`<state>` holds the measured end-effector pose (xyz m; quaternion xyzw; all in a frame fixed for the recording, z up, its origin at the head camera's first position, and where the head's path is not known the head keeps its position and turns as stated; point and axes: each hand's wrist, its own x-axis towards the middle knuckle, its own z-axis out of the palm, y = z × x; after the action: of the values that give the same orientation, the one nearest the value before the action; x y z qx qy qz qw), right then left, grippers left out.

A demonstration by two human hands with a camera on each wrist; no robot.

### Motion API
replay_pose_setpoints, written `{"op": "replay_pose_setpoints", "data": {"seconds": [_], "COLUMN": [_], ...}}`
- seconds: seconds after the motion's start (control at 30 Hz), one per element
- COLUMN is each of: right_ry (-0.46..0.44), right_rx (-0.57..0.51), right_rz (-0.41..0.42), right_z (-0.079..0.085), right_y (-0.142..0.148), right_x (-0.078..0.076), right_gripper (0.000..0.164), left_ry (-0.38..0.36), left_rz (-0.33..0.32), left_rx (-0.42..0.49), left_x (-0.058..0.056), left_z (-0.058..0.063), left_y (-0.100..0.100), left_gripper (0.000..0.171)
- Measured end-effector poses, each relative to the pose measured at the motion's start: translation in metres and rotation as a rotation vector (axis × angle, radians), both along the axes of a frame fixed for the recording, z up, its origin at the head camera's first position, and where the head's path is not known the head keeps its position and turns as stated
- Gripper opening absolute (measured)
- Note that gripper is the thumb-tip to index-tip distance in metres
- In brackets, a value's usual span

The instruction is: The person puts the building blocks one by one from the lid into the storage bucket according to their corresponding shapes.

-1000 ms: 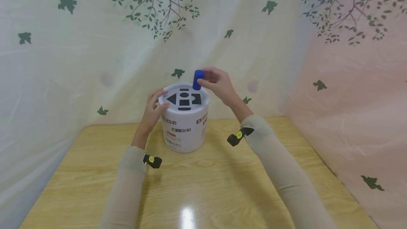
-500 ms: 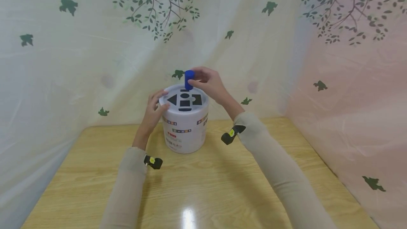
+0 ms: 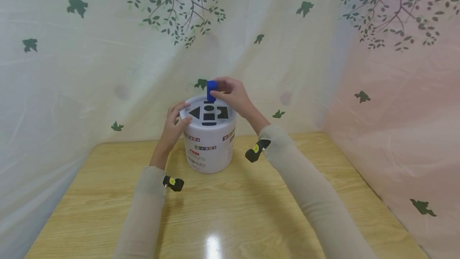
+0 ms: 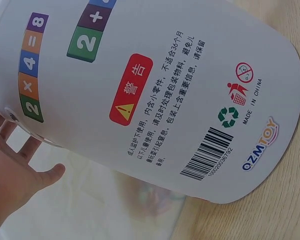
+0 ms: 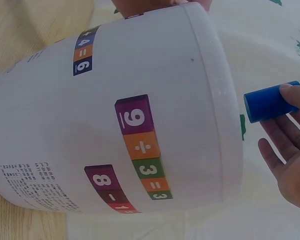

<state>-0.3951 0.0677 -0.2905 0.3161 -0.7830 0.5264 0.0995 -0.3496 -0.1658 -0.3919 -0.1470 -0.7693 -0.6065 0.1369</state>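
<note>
A blue cylinder block (image 3: 211, 91) is pinched between the thumb and fingers of my right hand (image 3: 232, 95). It stands nearly upright above the far part of the lid (image 3: 201, 121), and the right wrist view has the same cylinder (image 5: 271, 103) apart from the lid. Several dark cut-outs mark the lid, among them a round hole (image 3: 209, 108) and a triangular hole (image 3: 195, 112). My left hand (image 3: 174, 125) rests at the left rim of the white bucket (image 3: 210, 159), its thumb spread from the fingers. In the left wrist view its fingertips are partly hidden.
The bucket stands on a wooden table (image 3: 223, 211), near the table's back edge. Behind it hangs a pale curtain (image 3: 151, 71) printed with branches and leaves; a pinkish curtain side (image 3: 402, 111) runs along the right.
My right hand has moved left with the blue cylinder, from the lid's right far side to behind the round hole. My left hand stays at the rim.
</note>
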Motion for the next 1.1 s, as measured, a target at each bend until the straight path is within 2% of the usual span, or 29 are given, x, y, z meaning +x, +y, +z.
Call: {"op": "replay_pose_setpoints", "data": {"seconds": [0.23, 0.57, 1.1], "right_ry": [-0.018, -0.045, -0.099], "right_rx": [0.038, 0.039, 0.028], "right_rz": [-0.019, -0.035, -0.013], "right_z": [-0.005, -0.012, -0.021], "right_y": [-0.002, -0.003, -0.003], "right_x": [-0.001, -0.005, -0.008], "right_gripper": [0.041, 0.041, 0.043], "left_ry": [-0.017, -0.021, -0.031], "left_rz": [-0.014, -0.018, -0.015], "left_rx": [-0.010, -0.001, -0.004], "left_x": [0.023, 0.024, 0.026], "left_z": [0.021, 0.022, 0.024], "left_y": [0.006, 0.006, 0.007], "left_gripper": [0.059, 0.059, 0.059]}}
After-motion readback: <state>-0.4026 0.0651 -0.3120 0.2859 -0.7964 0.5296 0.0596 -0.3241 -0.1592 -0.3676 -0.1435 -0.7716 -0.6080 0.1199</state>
